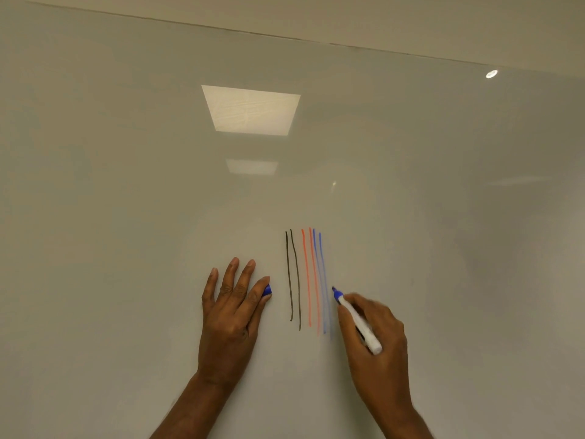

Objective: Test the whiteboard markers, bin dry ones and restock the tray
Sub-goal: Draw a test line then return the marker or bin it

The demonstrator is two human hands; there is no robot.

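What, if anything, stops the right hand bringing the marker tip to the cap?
Nothing that shows, so probably yes. The left hand holds the cap at its thumb side, toward the marker gripped by the right hand. Only flat whiteboard with test lines lies between them.

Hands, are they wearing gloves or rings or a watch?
No. The left hand and right hand are bare: no gloves, rings or watch. The left arm and right arm are bare too, with no sleeves in view. The fingernails are short and plain.

Left hand point(232, 315) pinching cap point(267, 290), right hand point(391, 346) holding marker point(359, 323)
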